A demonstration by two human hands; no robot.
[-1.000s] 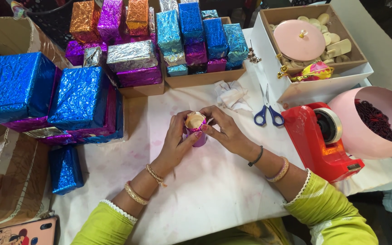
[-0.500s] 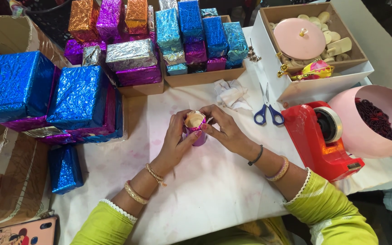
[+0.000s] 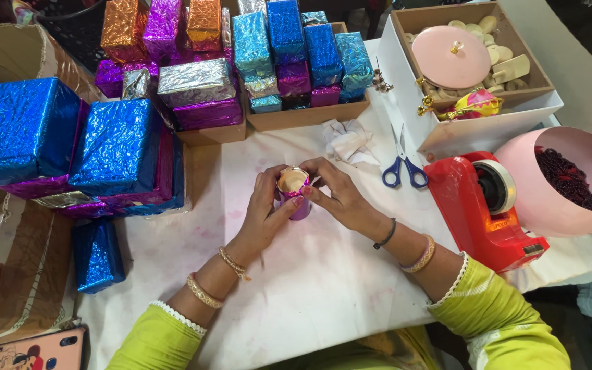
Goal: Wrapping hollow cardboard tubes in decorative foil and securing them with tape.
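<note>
Head view: left hand [image 3: 265, 209] and right hand [image 3: 334, 195] are pinching a small purple foil-wrapped cylinder [image 3: 294, 192] above the white tabletop [image 3: 310, 288]. Judgement: fingertips should be pressing foil edges flat at the rim, holding the cylinder upright.

- White table covering [image 3: 323, 274], faintly stained pink, evenly lit.
- Flattened cardboard [image 3: 8, 274] lies at left edge.
- Pale floor [image 3: 570, 48] visible upper right.
</note>
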